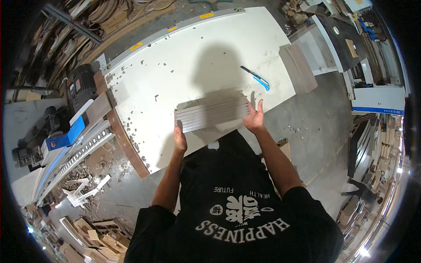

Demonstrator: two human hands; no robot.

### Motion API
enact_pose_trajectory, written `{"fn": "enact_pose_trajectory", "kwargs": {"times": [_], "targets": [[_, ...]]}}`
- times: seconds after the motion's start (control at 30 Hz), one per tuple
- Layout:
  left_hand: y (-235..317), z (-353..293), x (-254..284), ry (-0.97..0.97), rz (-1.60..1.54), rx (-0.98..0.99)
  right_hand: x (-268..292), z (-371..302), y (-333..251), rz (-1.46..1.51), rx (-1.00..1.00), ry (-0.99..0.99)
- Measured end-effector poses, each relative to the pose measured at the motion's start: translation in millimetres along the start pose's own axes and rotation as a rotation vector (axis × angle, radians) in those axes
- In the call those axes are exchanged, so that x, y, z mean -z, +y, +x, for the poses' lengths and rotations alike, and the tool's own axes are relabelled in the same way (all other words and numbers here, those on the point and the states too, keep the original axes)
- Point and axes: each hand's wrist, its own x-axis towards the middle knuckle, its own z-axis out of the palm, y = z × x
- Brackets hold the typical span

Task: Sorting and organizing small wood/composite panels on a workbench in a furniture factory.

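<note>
Black short-sleeved T-shirt (250, 184) nearest cam. Grey slim ridged strips (212, 115) btwn both hands, over white flat tabletop (153, 74); contact unclear. L hand (179, 139) curled on one end; R hand (253, 119) at other, thumb spread wide. Gathering looks done; what's left unclear. Blue-&-black slim cutter (255, 78) lies apart, dark flat chips (156, 97) scattered.
</note>
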Motion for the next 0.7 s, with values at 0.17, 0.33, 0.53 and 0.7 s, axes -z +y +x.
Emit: {"fn": "enact_pose_trajectory", "kwargs": {"times": [0.17,0.33,0.53,0.7], "targets": [[11.9,-3.2,7.8,-0.017,0.060,-0.007,1.6,0.8,-2.0,0.006,-0.003,0.091],[52.5,-9.0,24.8,0.109,0.419,-0.177,-6.8,6.2,1.1,0.058,-0.093,0.079],[147.0,38.6,-58.9,-0.261,1.229,-0.313,130.3,33.1,-25.3,-0.976,0.522,0.018],[131.4,42.6,-127.3,-0.503,1.493,-0.214,55.0,23.4,-48.0,-1.930,0.625,-0.328]]}}
